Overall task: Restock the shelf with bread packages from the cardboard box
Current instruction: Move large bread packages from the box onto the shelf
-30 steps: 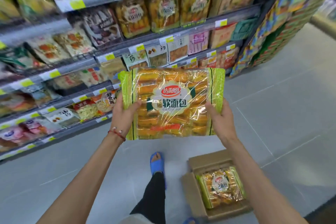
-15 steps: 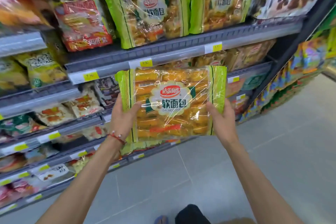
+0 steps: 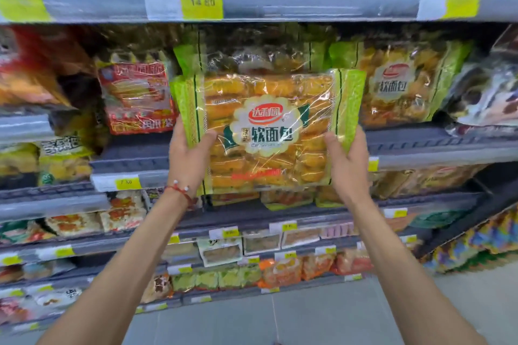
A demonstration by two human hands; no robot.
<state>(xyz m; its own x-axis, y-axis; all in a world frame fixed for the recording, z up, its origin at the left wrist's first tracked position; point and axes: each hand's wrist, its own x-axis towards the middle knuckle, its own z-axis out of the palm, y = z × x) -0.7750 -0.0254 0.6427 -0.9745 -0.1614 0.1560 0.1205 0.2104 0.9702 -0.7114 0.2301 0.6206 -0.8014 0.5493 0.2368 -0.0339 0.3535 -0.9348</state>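
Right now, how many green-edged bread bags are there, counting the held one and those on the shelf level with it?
In hand: 1, the held bread package, gripped by left hand and right hand.
On the shelf: 2 matching packages, one behind it, one to its right.
Total: 3

Bare forearms; red beaded cord bracelet [image 3: 180, 191] on left wrist.

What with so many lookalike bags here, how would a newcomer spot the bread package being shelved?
Find the 14.80 price tag; below it stand green-edged bread bags. The bread package is the one in front, off the shelf, held by left hand and right hand.
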